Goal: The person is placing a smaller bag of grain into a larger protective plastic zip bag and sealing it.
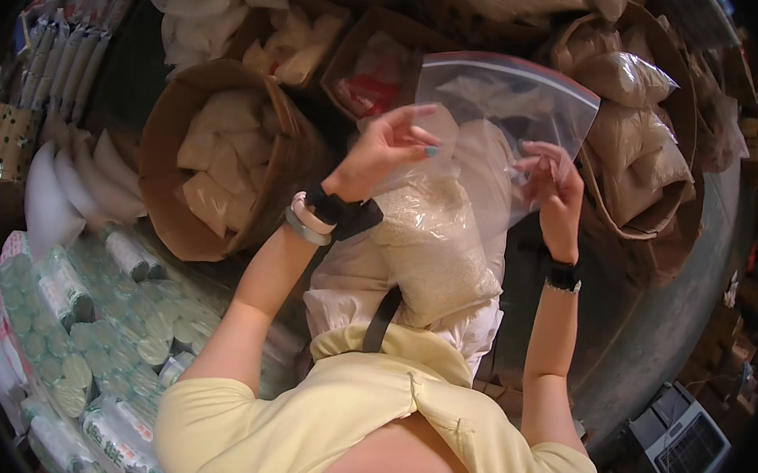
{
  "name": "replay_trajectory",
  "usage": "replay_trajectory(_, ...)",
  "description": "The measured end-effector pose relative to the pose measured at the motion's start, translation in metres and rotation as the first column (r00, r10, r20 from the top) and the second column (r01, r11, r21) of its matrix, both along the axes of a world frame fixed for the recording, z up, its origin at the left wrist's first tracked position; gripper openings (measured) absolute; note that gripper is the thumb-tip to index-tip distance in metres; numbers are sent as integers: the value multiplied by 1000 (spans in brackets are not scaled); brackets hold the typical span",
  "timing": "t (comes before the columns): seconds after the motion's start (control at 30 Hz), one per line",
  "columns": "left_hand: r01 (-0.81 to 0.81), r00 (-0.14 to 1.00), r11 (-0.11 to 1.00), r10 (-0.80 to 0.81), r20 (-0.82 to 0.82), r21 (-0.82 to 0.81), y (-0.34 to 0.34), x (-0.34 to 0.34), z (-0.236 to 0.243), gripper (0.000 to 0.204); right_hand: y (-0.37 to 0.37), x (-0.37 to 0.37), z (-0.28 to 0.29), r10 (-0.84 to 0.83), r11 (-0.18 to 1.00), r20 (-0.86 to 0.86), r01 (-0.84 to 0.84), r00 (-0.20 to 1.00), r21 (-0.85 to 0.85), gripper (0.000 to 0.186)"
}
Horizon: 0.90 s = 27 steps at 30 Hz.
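A clear plastic zip bag with a red line along its top edge spreads between my hands, above my lap. My left hand is at its left side, thumb and index finger close together on the film while the other fingers reach out. On the right side, my right hand has its fingers curled at the film. Below them a plump clear bag of pale grains rests on my lap against my waist. Whether this bag and the zip-topped film are one piece, I cannot tell.
To the left stands an open cardboard drum holding filled bags; another drum of tan bags is at the right. A box holds a red-and-clear packet. Wrapped green-white rolls lie lower left. A grey-white appliance stands lower right.
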<state>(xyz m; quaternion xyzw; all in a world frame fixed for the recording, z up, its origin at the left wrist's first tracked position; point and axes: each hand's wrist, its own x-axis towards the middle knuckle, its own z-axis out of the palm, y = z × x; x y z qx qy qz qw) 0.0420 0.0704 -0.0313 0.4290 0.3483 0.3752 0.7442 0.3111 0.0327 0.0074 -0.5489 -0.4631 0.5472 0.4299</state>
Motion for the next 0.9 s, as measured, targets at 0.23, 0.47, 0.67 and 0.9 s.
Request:
replay_trajectory(0.23, -345, 815, 692, 556, -163, 634, 13, -42, 59, 13, 46, -8, 39, 65, 885, 397, -237, 916, 401, 25)
replay_trajectory(0.47, -150, 729, 777, 505, -462, 611, -3, -66, -12, 22, 61, -30, -56, 78, 864, 123, -129, 989, 486, 33)
replay_trajectory(0.67, -249, 924, 951, 290, -250, 182, -37, -67, -20, 33, 44, -38, -75, 106, 805, 405, -317, 908, 501, 38)
replay_trajectory(0.9, -217, 926, 976, 212, -313, 19, -23, -61, -15, 31, 38, -30, -86, 87, 810, 505, -356, 859, 467, 37)
